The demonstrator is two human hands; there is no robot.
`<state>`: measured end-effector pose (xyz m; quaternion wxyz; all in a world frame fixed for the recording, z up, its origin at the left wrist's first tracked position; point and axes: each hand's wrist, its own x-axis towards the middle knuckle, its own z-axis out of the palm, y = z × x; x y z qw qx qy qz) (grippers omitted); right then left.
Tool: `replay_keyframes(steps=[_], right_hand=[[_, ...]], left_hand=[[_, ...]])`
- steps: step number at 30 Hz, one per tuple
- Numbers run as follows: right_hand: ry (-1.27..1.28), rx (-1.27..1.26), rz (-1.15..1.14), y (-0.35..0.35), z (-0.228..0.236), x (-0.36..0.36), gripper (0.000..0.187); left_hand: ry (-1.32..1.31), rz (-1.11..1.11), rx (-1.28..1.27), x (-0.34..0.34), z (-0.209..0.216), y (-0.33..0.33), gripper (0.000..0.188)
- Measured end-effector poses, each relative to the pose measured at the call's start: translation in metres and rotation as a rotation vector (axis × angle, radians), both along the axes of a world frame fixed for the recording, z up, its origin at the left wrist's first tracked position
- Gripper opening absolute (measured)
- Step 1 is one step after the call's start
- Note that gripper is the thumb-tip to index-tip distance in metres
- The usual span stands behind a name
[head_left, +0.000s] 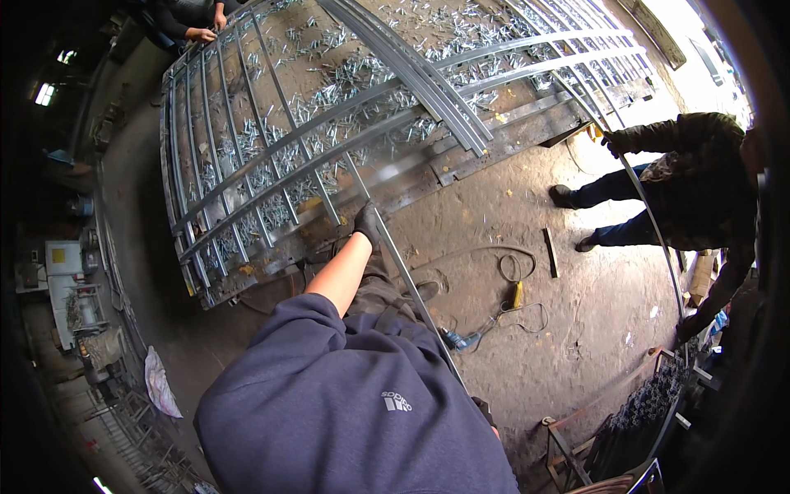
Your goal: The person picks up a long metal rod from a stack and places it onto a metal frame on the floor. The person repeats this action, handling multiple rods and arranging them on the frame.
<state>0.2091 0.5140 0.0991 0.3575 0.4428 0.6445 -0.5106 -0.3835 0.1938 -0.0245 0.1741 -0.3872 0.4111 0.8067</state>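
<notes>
My left hand (368,224), in a dark glove, is closed around a long thin metal strip (403,273). One end of the strip reaches the near edge of a metal frame of crossed bars (288,169); the other slants down to the right beside my body. At my right side, only a small piece of my right hand (482,406) in a dark glove shows, close to the strip's lower part. My sweatshirt hides the rest, so its grip is unclear. The frame lies on a wide worktable (527,123) strewn with small shiny metal pieces (329,82).
Another person (691,181) stands at the right holding a long curved strip (650,206). A second person's hands (206,29) are at the table's far left corner. On the floor lie a blue power tool (461,339), a cable (510,251) and a dark bar (550,253). A metal rack (568,453) stands lower right.
</notes>
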Motion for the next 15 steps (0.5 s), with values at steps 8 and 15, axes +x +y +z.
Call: replay_keyframes(steps=[8, 15], right_hand=[[-0.032, -0.051, -0.061, -0.012, 0.011, 0.008, 0.032], [0.049, 0.025, -0.009, -0.022, 0.028, -0.001, 0.032]], left_hand=[[-0.022, -0.043, 0.043, -0.005, 0.002, -0.001, 0.031], [-0.040, -0.031, 0.051, -0.007, 0.010, -0.006, 0.030]])
